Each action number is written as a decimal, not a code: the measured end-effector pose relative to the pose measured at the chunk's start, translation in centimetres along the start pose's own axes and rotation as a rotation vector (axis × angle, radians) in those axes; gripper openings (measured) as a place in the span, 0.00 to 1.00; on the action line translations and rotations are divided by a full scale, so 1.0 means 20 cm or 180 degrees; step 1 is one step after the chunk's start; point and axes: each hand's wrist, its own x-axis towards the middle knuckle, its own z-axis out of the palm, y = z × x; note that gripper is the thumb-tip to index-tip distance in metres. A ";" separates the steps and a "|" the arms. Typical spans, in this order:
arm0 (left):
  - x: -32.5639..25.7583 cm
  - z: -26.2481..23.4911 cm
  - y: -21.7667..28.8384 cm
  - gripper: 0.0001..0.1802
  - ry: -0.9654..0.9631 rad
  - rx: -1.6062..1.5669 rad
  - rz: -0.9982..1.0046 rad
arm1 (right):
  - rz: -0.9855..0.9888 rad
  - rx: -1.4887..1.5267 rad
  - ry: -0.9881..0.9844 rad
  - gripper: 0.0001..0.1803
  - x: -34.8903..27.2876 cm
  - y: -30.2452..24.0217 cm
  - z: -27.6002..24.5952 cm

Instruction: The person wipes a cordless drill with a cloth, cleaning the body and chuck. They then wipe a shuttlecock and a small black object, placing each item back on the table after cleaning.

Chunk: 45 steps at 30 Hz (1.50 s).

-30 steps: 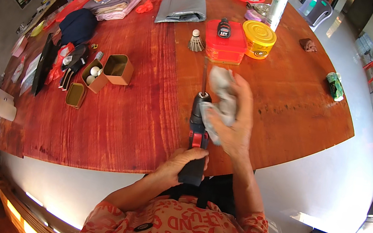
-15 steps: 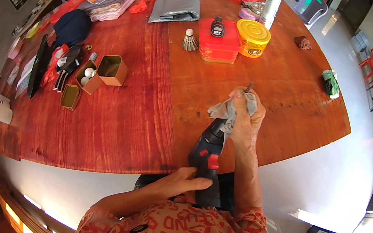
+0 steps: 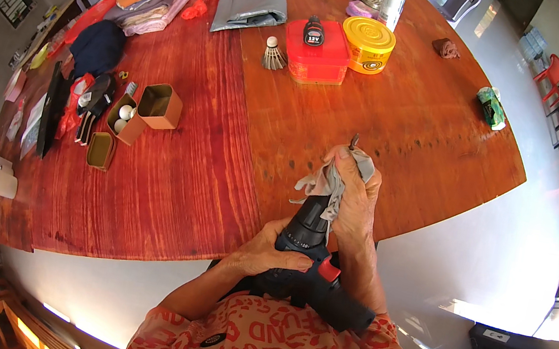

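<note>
A black cordless drill [image 3: 307, 230] with a red trigger is held against my body, its chuck pointing away over the table's near edge. My left hand [image 3: 272, 252] wraps round the drill's body just behind the collar, thumb lying across the top. Farther out, my right hand [image 3: 356, 190] is closed on a grey cloth [image 3: 326, 182] bunched round the front of the chuck. A short metal bit [image 3: 354, 141] sticks out past the right fingers. The drill's handle slants toward my right forearm. Most of the chuck's front is hidden by cloth and fingers.
On the wooden table [image 3: 194, 205] ahead stand a red box [image 3: 316, 60] with a black battery [image 3: 314, 31] on it, a yellow tin [image 3: 367, 46] and a shuttlecock [image 3: 274, 54]. Brown open containers [image 3: 160, 106] sit left. A green packet [image 3: 491, 108] lies near the right edge.
My left hand has moved from the drill's rear up to its body. The drill has turned, its handle now swung to the right. My right hand and the cloth have come slightly nearer.
</note>
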 end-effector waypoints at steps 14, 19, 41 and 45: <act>-0.02 0.06 0.03 0.34 0.0356 0.0422 0.0543 | -0.0032 0.0160 0.0608 0.13 0.17 -0.08 -0.05; -0.03 0.04 0.04 0.33 0.0533 0.0348 0.0457 | 0.0089 0.0901 0.1207 0.13 0.21 -0.05 -0.25; -0.02 0.06 0.03 0.32 0.0764 0.0601 0.0771 | 0.0251 0.0066 0.0211 0.16 0.05 -0.06 -0.19; -0.02 0.03 0.04 0.26 0.0673 0.0694 0.0727 | 0.0362 -0.0602 -0.1196 0.20 0.00 -0.03 -0.20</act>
